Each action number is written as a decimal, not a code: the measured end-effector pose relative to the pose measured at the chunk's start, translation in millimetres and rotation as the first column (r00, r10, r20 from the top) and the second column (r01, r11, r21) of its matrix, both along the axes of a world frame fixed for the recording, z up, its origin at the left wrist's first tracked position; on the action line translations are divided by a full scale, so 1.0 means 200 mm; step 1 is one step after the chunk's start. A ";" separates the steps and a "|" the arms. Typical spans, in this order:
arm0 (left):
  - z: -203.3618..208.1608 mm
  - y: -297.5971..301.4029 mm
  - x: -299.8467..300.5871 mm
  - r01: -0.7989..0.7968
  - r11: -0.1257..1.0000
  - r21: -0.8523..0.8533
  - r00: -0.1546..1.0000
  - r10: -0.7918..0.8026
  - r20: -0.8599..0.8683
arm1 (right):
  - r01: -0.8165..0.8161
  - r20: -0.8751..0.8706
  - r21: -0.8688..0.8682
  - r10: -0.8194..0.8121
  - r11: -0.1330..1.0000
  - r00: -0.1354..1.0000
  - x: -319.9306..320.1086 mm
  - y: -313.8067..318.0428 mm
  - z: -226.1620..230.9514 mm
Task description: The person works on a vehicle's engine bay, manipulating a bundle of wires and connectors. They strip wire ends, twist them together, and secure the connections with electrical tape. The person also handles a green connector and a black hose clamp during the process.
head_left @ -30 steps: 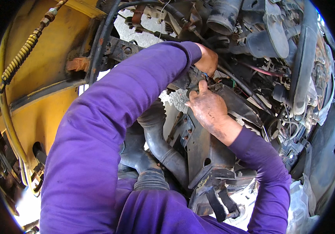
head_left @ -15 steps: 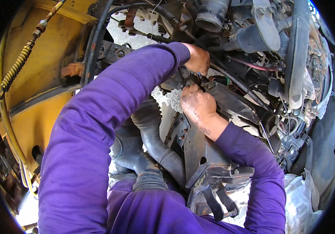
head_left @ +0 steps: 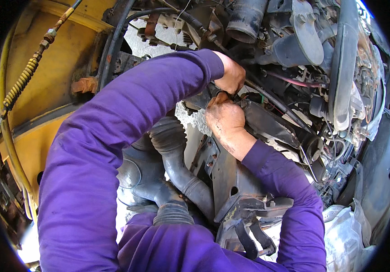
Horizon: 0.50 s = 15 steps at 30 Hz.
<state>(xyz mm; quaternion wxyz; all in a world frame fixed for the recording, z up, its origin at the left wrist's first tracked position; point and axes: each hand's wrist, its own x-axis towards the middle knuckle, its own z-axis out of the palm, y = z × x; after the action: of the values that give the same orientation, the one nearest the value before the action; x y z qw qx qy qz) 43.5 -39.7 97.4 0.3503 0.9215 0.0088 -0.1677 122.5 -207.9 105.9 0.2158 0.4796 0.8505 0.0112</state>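
Both my hands reach into the machinery of a vehicle and work close together. My left hand (head_left: pixel 231 75) is bent over at the wrist with its fingers curled closed. Just below it, my right hand (head_left: pixel 225 116) is closed too, its fingertips curled near those of the left. Whatever the fingers grip is hidden by the hands. Beside the right hand lies a dark flat metal cover (head_left: pixel 269 122). A thin dark rod (head_left: pixel 279 103) slants down to the right from by the left hand.
A ribbed black hose (head_left: pixel 176 154) rises below my left forearm. To the left stands a yellow panel (head_left: pixel 54 68) with a spring-wrapped cable (head_left: pixel 22 81). Upper right hold a large open pipe (head_left: pixel 247 22) and a thick upright hose (head_left: pixel 345 59). A metal bracket (head_left: pixel 254 226) sits near my body.
My right hand has shifted slightly left, and its fingers have turned in toward the left hand. My left hand has moved a little right and down; both sleeves have shifted slightly left.
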 end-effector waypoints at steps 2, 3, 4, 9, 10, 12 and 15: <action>0.06 -0.02 0.01 -0.189 0.972 -0.139 0.976 0.170 -0.135 | 0.033 -0.024 -0.007 -0.033 0.999 0.999 0.01 0.01 0.00; 0.09 -0.02 0.01 -0.253 0.952 -0.171 0.957 0.221 -0.188 | 0.053 -0.030 -0.005 -0.053 0.999 0.998 0.00 0.02 0.00; 0.09 -0.01 0.00 -0.244 0.955 -0.168 0.960 0.214 -0.179 | 0.074 -0.035 -0.003 -0.074 0.997 0.997 0.01 0.03 0.00; -0.01 0.03 -0.04 0.004 0.999 0.050 1.000 -0.005 0.028 | -0.089 -0.188 0.141 0.115 0.986 0.975 0.06 0.09 0.06; -0.03 0.03 -0.06 0.073 0.986 0.149 0.993 -0.086 0.080 | -0.110 -0.225 0.164 0.146 0.980 0.963 0.07 0.11 0.09; 0.00 0.04 -0.06 0.212 0.897 0.387 0.938 -0.298 0.176 | -0.097 -0.211 0.148 0.128 0.984 0.969 0.10 0.13 0.10; 0.02 0.03 -0.11 0.242 0.775 0.583 0.867 -0.443 0.230 | -0.053 -0.180 0.169 0.084 0.984 0.980 0.09 0.13 0.13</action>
<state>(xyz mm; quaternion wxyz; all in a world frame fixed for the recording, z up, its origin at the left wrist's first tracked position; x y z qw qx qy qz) 21.6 -34.6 100.5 0.0371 0.9819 -0.1786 -0.0516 140.3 -182.7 131.3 0.0948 0.4650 0.8791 0.0435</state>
